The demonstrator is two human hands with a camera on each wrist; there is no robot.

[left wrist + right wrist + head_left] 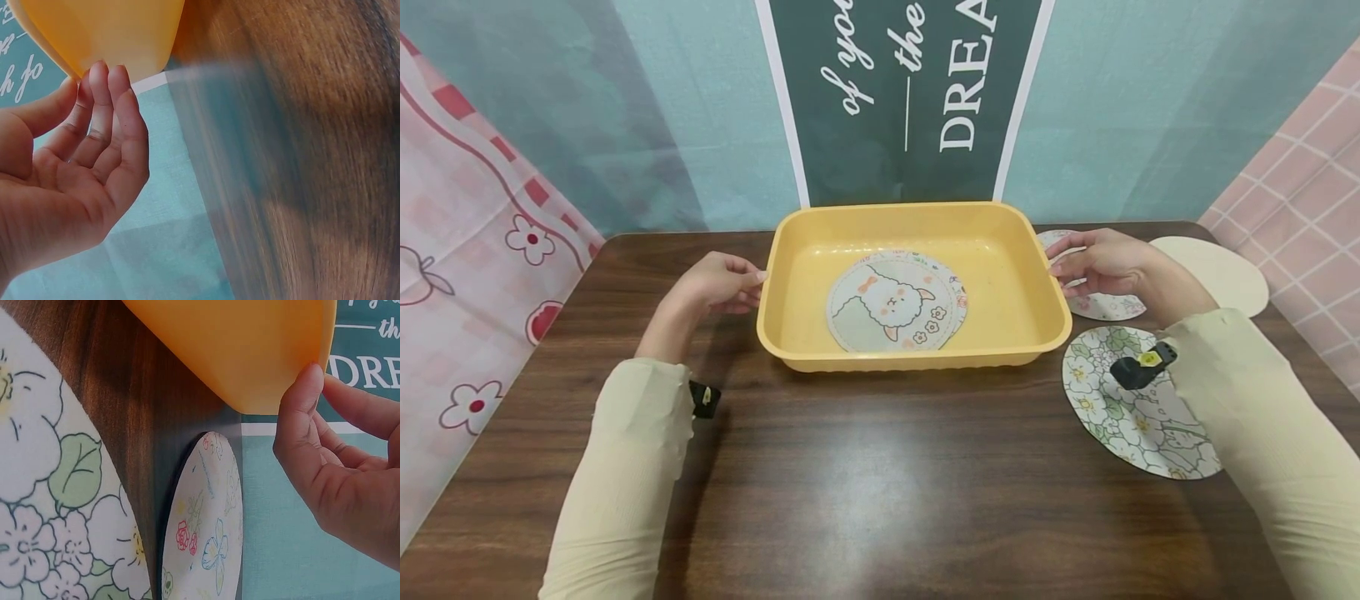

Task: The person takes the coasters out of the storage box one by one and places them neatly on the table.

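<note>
A yellow plastic tray (917, 210) stands on the dark wooden table, a little behind its middle. Inside it lie round mats; the top one (887, 307) shows a cartoon sheep. My left hand (730, 283) is at the tray's left rim, and in the left wrist view its nearly straight fingers (103, 94) touch the tray's outer wall (119, 31). My right hand (1090, 260) is at the right rim. In the right wrist view one fingertip (309, 378) meets the tray's edge (250, 344), while the other fingers stay loosely spread. Neither hand wraps the rim.
A large floral round mat (1138, 417) lies front right, also visible as the big mat (44, 487). A smaller flowered mat (1101, 307) sits beneath my right hand, seen again as the small mat (203, 525). A plain cream disc (1221, 271) lies at the back right. Curtains enclose the table.
</note>
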